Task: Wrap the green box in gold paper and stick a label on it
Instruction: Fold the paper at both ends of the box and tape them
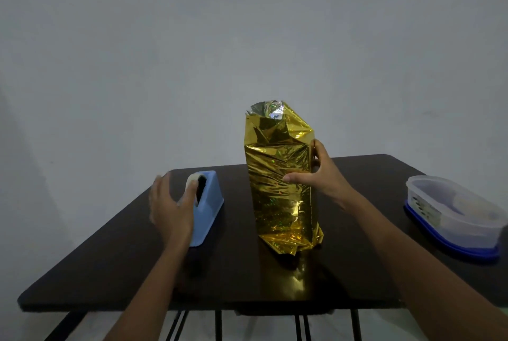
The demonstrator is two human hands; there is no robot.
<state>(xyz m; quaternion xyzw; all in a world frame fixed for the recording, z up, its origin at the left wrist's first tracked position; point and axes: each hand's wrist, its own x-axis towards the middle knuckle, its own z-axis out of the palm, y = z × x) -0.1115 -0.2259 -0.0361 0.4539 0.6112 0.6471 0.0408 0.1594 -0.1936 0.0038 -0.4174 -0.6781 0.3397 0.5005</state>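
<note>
A tall box covered in shiny gold paper [280, 184] stands upright on the dark table [236, 272]; none of the green box shows. The paper is crumpled and loose at its top, with the silver inside showing, and at its foot. My right hand [316, 176] grips the parcel's right edge, thumb across the front face, fingers behind. My left hand [170, 206] rests on the blue tape dispenser [207, 208] to the left, thumb lying on the white tape roll [193, 178]. The left hand is blurred. No label is in view.
A clear plastic tub with a blue lid under it [450, 214] sits at the table's right edge, holding things I cannot make out. A plain grey wall stands behind. The table's near edge runs across the bottom, with metal legs below.
</note>
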